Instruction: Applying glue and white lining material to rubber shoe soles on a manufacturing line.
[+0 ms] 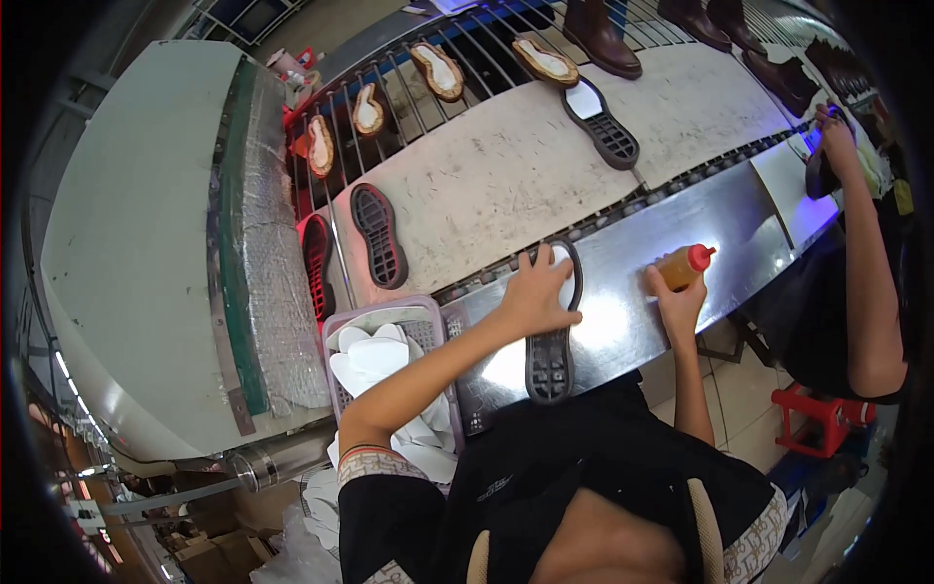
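Polished metal tabletop (623,258) is stretched across the frame's centre. At centre, a black sole (551,365) is covered by the left hand (533,300), fingers spread wide; at centre right, an amber bottle (674,273) is gripped by the right hand (684,304). Liquid might be dripped if tilted; the sole, near the lower edge, could be nudged off. Room is left between the hands.
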Demonstrator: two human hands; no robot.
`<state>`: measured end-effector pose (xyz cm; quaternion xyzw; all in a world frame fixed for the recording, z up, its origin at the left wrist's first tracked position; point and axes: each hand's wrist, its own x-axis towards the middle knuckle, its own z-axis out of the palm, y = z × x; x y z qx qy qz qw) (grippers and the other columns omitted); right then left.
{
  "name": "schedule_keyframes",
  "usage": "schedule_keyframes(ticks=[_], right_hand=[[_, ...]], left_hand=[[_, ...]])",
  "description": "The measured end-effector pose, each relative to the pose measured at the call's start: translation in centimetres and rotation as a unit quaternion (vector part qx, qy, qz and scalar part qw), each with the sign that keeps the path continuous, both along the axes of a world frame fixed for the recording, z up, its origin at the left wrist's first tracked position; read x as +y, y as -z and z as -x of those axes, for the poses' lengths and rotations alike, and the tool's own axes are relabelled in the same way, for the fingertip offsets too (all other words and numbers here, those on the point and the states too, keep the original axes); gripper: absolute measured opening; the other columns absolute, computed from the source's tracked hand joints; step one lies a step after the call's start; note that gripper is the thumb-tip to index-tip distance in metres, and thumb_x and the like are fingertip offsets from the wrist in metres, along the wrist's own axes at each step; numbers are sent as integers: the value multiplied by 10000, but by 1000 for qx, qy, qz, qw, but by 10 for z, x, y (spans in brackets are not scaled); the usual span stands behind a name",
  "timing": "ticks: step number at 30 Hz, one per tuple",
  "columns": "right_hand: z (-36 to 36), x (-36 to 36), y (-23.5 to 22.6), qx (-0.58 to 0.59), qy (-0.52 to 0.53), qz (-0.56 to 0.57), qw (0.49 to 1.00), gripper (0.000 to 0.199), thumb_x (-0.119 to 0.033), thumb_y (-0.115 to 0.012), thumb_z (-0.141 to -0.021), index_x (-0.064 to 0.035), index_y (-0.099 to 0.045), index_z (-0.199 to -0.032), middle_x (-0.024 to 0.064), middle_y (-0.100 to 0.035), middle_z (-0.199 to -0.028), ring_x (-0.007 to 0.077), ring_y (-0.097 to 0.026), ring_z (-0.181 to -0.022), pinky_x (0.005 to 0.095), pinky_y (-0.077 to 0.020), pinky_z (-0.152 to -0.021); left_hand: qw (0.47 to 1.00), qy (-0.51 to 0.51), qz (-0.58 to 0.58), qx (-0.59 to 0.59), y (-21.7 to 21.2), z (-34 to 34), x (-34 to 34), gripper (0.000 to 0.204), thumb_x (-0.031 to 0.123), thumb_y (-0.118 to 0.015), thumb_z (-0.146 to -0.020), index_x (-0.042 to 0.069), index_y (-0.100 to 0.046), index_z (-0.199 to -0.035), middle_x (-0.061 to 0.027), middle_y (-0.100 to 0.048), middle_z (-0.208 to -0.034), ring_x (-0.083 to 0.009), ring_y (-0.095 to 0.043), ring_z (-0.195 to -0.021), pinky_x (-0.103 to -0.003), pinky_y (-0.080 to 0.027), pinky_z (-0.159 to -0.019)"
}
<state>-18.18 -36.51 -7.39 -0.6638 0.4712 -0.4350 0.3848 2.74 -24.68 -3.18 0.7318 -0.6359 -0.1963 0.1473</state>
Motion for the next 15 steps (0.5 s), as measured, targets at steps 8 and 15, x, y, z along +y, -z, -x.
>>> schedule_keyframes(ticks=[8,15], right_hand=[[3,8,-2,-6,8,-12,1000,393,-157,-759,-691,2,-541,-977,100,-630,-866,192,-613,-776,311,-487,-718],[2,7,5,-9,8,-43,999,388,-132,-756,-693,2,-552,-995,93,-632,-893,184,-613,-799,299,-486,-743]], left_hand=[[964,-262,16,-43,25,-217,-78,630,446,-732,-534,91,-584,-1033,-211,-454,-1118,-393,-482,-1019,-458,-423,-866],[939,-327,-22,-104,46,-330,-70,587,461,-717,-505,140,-609,-983,-189,-469,-1090,-370,-492,-1006,-448,-422,-858]])
